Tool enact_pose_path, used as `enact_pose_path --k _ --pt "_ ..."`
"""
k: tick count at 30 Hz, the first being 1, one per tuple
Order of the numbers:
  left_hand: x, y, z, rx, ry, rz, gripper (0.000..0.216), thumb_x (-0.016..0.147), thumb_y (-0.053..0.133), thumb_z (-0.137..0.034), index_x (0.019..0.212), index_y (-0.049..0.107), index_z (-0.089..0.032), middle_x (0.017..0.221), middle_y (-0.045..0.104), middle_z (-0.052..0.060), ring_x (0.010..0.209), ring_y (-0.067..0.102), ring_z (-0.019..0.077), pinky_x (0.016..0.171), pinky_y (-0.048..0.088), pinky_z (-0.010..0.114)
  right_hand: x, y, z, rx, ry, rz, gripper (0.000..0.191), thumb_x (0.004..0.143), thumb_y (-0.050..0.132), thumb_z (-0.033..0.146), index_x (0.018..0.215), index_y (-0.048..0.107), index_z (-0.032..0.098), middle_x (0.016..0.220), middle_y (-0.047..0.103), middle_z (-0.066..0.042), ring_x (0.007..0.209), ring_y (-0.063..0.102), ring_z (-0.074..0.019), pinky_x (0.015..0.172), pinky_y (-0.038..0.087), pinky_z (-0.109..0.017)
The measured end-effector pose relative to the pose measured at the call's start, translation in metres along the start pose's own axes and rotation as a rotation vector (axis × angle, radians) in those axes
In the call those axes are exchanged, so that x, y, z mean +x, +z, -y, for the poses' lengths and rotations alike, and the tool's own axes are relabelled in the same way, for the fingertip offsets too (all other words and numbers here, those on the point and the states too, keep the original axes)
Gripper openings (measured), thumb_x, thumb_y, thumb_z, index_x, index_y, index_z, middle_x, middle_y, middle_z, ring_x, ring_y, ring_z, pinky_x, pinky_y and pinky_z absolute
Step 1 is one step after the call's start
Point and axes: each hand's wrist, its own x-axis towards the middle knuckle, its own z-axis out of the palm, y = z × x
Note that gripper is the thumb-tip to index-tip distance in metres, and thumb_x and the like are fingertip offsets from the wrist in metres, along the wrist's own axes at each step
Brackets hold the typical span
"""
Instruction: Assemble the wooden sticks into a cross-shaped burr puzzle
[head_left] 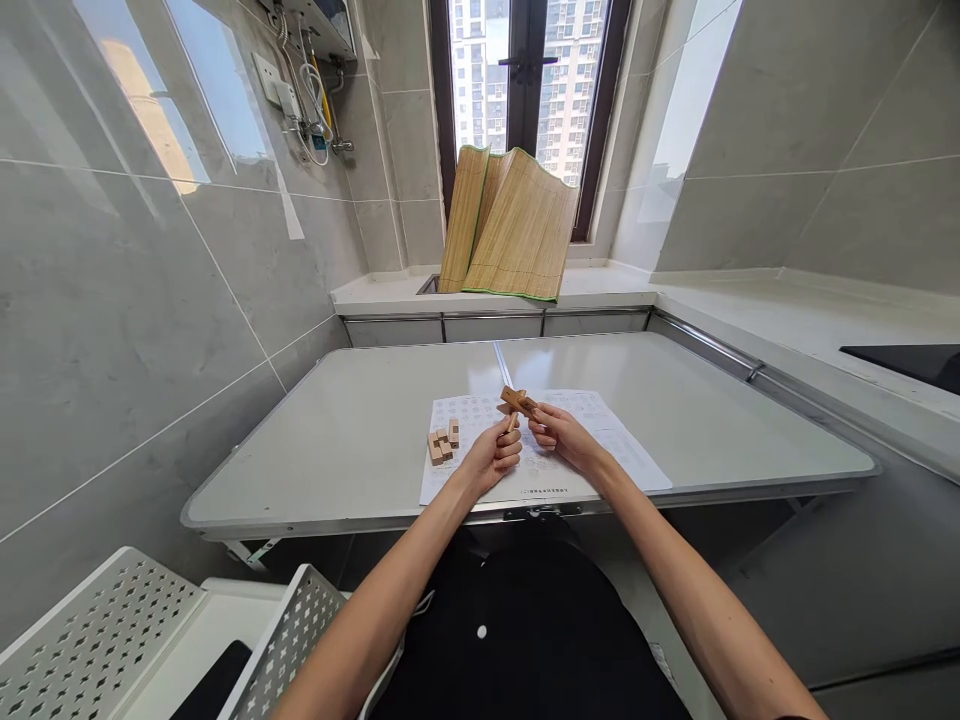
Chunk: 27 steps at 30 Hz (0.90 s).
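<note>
Above the printed sheet, my two hands meet at a small cluster of wooden puzzle pieces. My right hand grips the cluster from its right side, fingers closed. Just below it, my left hand is curled around a wooden stick whose upper end points at the cluster. Whether the stick touches the cluster I cannot tell. Several notched wooden blocks lie on the sheet's left edge, beside my left hand.
A white folding table with a centre seam carries the sheet. Behind it, a bamboo mat leans at the window on a white counter. Tiled walls stand on both sides. A perforated white basket sits low at the left.
</note>
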Motion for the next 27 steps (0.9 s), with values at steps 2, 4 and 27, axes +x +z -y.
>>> enact_pose_path --k 2,4,27 --pt "0.0002 0.0004 0.0005 0.005 0.001 -0.002 0.026 0.097 0.066 -0.032 0.087 0.047 -0.019 0.056 0.022 -0.012 0.037 0.018 0.0036 0.031 0.016 0.012 -0.0002 0.0016 -0.0008 -0.011 -0.015 -0.005 0.041 0.087 0.075 0.052 0.107 0.061 0.02 0.07 0.043 0.007 0.05 0.026 -0.0055 0.047 0.02 -0.022" --pt "0.0002 0.0011 0.0014 0.012 -0.001 -0.002 0.028 0.096 0.067 -0.033 0.086 0.046 -0.019 0.056 0.024 -0.012 0.037 0.018 0.0032 0.031 0.016 0.011 -0.0002 0.0038 -0.0028 -0.048 -0.045 -0.027 0.042 0.088 0.074 0.053 0.111 0.062 0.021 0.072 0.046 0.006 0.049 0.028 -0.0047 0.047 0.02 -0.022" --pt "-0.0016 0.0004 0.0005 -0.08 -0.013 0.007 0.021 0.102 0.059 -0.03 0.09 0.048 -0.017 0.059 0.021 -0.011 0.039 0.021 0.0041 0.03 0.018 0.011 -0.0015 0.0048 -0.0043 -0.105 -0.024 0.027 0.042 0.09 0.069 0.057 0.111 0.062 0.021 0.071 0.043 0.005 0.049 0.024 -0.0057 0.046 0.017 -0.023"
